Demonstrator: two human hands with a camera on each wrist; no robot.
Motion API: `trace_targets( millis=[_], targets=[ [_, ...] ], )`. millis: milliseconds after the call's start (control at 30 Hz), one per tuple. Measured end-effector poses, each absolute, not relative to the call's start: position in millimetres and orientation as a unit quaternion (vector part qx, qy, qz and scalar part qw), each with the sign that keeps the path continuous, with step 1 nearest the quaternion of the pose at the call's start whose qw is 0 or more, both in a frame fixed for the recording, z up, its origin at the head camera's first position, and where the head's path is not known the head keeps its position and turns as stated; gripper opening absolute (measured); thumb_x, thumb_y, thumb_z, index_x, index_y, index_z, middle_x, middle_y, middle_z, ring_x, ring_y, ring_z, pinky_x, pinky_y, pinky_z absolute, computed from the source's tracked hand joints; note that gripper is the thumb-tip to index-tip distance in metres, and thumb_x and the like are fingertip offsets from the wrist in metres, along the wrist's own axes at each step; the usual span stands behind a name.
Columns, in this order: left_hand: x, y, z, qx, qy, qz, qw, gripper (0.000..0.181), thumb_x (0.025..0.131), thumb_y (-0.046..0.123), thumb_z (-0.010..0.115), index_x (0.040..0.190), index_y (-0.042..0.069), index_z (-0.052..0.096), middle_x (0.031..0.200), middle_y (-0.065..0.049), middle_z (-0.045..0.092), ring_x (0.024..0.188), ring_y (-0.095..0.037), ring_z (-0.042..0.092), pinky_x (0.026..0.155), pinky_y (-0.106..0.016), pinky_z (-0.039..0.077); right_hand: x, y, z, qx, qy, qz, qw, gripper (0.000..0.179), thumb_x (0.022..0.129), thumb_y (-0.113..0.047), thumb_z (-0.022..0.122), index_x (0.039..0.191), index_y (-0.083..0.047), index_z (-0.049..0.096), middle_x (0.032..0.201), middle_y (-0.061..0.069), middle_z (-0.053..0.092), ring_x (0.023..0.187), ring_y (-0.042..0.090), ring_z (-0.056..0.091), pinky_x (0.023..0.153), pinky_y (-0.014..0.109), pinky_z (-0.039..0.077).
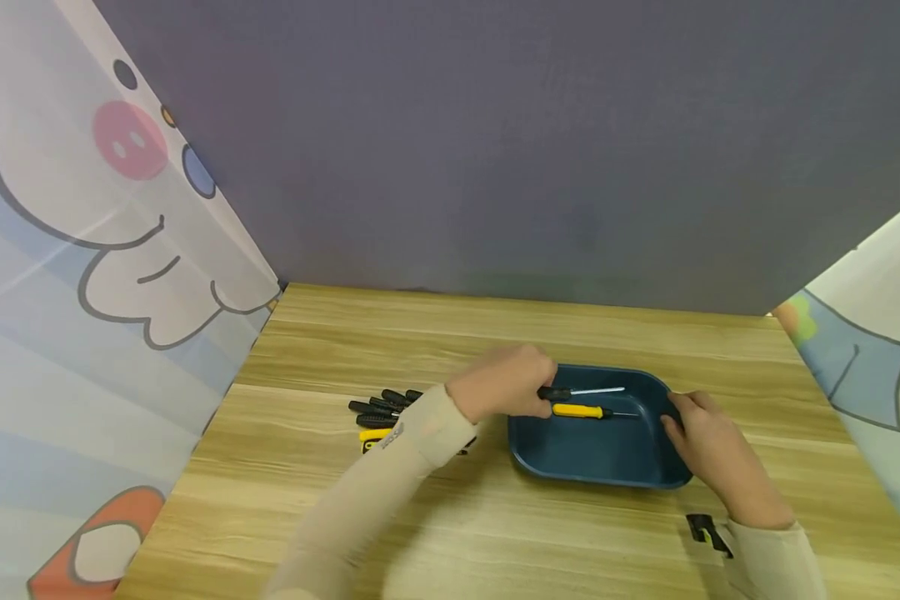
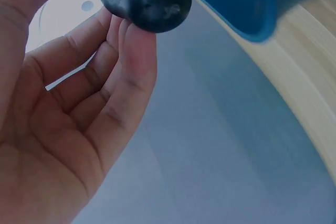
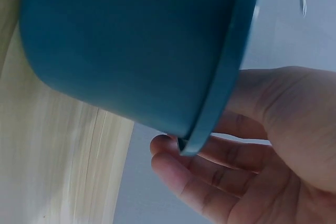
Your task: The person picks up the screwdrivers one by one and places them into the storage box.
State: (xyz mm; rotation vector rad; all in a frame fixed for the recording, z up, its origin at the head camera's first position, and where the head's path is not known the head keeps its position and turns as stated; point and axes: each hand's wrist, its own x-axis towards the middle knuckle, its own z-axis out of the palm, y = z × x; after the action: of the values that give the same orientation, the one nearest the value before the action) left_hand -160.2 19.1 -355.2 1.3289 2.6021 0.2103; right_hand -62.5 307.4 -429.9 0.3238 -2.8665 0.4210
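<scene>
My left hand (image 1: 506,383) pinches a screwdriver by its black handle (image 1: 555,393) over the left side of a dark blue plastic bin (image 1: 600,454). Its metal shaft points right, across the bin. In the left wrist view the rounded end of the black handle (image 2: 152,1) shows between thumb and fingers. A yellow-handled screwdriver (image 1: 579,411) lies inside the bin, just nearer than the held one. At the bin's right end my right hand (image 1: 708,442) grips the rim (image 3: 223,85), with fingers curled round its outer edge.
Left of the bin, several black-handled tools (image 1: 375,408) lie in a pile with a yellow-handled one (image 1: 375,434), partly hidden by my left sleeve (image 1: 412,450). A small black item (image 1: 708,532) is beside my right sleeve. A grey panel (image 1: 495,167) rises behind the wooden table (image 1: 307,517).
</scene>
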Motion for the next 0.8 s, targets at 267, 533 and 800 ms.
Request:
trace_targets(
  millis=[267, 533, 800],
  targets=[
    [-176.1, 72.8, -366.1, 0.453, 0.882, 0.041, 0.124, 0.025, 0.090, 0.037, 0.075, 0.077, 0.020, 0.064, 0.061, 0.007, 0.043, 0.054, -0.008, 0.039, 0.054, -0.021, 0.035, -64.5, 308.2, -428.7, 0.098, -0.979, 0.143, 0.105, 0.035, 0.086, 0.004, 0.069, 0.112, 0.024, 0.057, 0.102, 0.037, 0.056, 0.086, 0.051, 0.061, 0.070, 0.059, 0.053],
    [-176.1, 109.0, -386.1, 0.449, 0.886, -0.006, 0.114, 0.022, 0.090, 0.041, 0.075, 0.089, 0.022, 0.064, 0.074, 0.009, 0.053, 0.065, -0.005, 0.051, 0.060, -0.018, 0.044, -67.5, 308.7, -428.5, 0.094, -0.980, 0.142, 0.101, 0.035, 0.086, 0.005, 0.070, 0.113, 0.023, 0.057, 0.101, 0.036, 0.056, 0.085, 0.049, 0.061, 0.070, 0.058, 0.053],
    [-173.3, 127.1, -408.9, 0.416, 0.904, -0.039, 0.090, 0.016, 0.089, 0.039, 0.076, 0.096, 0.027, 0.068, 0.087, 0.011, 0.062, 0.071, -0.004, 0.057, 0.060, -0.021, 0.048, -66.1, 307.0, -429.6, 0.094, -0.979, 0.147, 0.101, 0.034, 0.087, 0.004, 0.068, 0.113, 0.023, 0.057, 0.100, 0.035, 0.056, 0.084, 0.048, 0.062, 0.069, 0.057, 0.054]
  ],
)
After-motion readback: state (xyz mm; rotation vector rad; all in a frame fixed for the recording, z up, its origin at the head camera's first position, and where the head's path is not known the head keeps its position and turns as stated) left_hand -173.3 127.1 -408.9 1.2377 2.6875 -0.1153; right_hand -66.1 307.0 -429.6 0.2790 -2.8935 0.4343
